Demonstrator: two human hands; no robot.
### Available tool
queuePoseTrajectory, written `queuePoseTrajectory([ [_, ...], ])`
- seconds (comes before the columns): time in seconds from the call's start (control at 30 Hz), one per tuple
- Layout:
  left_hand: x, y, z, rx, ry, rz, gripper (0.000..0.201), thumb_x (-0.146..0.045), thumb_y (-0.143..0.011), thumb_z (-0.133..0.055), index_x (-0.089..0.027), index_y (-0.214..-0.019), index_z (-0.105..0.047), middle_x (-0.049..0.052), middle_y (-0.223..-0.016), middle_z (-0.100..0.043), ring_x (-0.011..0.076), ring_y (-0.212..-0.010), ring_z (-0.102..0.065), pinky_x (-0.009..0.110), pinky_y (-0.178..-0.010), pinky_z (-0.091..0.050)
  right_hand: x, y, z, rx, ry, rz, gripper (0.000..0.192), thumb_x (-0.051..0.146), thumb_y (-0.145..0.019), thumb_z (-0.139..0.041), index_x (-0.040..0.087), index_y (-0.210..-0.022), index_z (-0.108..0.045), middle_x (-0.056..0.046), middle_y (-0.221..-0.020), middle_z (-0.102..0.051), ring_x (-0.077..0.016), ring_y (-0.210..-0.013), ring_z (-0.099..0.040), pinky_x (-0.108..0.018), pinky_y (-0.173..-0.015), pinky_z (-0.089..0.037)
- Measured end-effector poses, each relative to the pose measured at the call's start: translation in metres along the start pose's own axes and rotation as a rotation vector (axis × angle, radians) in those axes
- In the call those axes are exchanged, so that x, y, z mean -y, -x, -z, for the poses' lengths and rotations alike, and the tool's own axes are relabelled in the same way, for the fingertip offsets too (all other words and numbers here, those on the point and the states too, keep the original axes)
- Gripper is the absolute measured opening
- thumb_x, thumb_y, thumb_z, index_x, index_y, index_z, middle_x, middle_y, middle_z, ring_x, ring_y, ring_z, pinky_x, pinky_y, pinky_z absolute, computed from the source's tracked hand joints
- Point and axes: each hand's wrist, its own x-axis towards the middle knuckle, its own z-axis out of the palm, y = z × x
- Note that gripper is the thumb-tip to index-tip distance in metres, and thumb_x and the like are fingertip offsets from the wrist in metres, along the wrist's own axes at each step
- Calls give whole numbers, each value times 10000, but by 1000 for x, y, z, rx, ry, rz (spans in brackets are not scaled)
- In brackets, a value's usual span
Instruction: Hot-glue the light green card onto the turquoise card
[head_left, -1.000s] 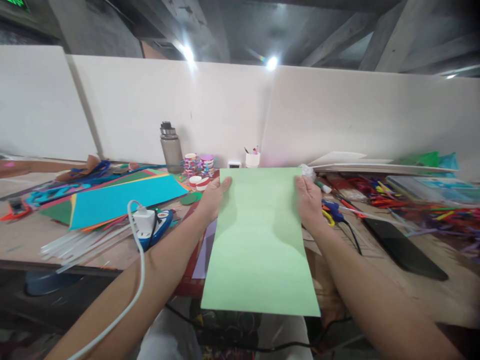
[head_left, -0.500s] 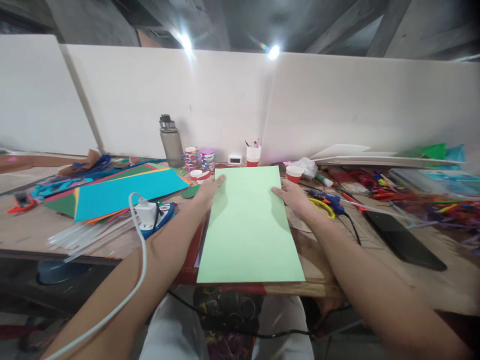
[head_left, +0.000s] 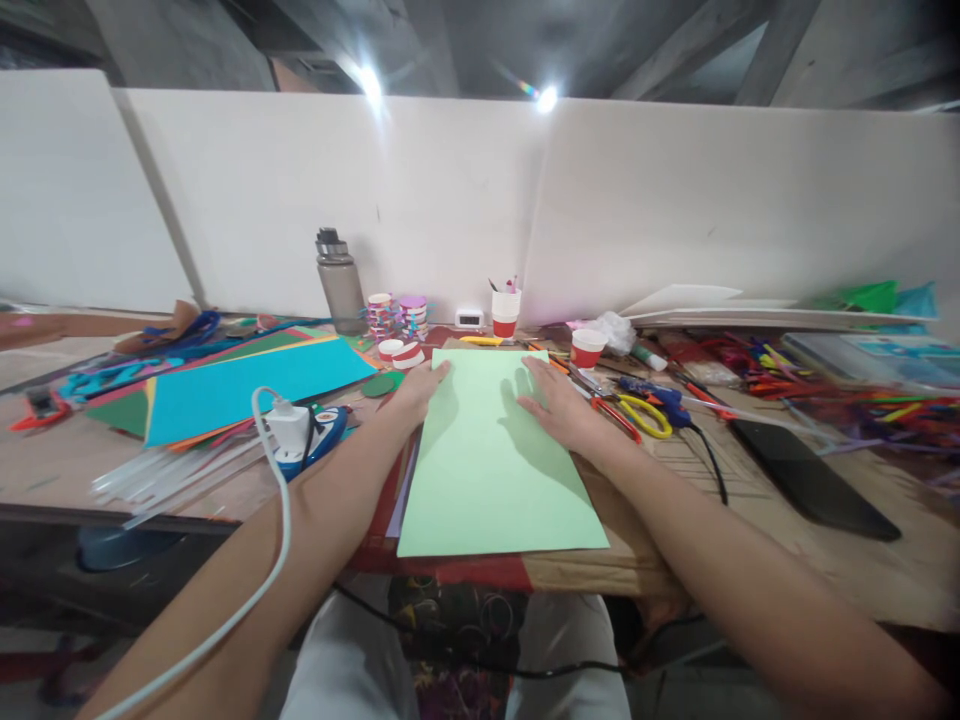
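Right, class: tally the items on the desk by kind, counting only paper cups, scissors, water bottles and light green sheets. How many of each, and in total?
Paper cups: 2, one at the back wall, one to its right
Scissors: 1
Water bottle: 1
Light green sheet: 1, under both hands
Total: 5

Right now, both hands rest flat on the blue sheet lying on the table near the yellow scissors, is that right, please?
Not quite: the sheet under the left hand and right hand is light green, not blue, as the head view shows. The blue sheet lies apart to the left. The rest holds: hands flat, yellow scissors nearby.
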Motion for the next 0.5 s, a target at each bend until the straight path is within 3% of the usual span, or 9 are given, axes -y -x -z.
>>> queuePoseTrajectory([
  [0.2, -2, 7, -1, 32, 14, 15, 268, -358, -889, -562, -124, -1000, -632, 71, -965, -662, 173, -848, -624, 341, -754, -523, 19, 6, -13, 242, 45, 109, 661, 495, -945, -309, 152, -1494, -180, -131, -1550, -173, -247, -1433, -93, -480, -1136, -183],
  [0.33, -3, 2, -2, 51, 12, 76, 298, -337, -895, -552, -144, -1118, -589, 91, -1113, -610, 201, -947, -600, 381, -808, -518, 19, 8, -23, 396, 51, 97, 685, 563, -938, -244, 153, -1486, -226, -126, -1559, -117, -260, -1434, -49, -489, -1135, -151],
  [0.5, -1, -7, -4, 37, 4, 145, 351, -337, -893, -553, -150, -1190, -545, 91, -1183, -564, 222, -1013, -582, 413, -838, -508, 19, 7, -23, 475, 103, 67, 693, 572, -939, -200, 151, -1488, -231, -114, -1556, -135, -257, -1431, -97, -463, -1140, -146],
])
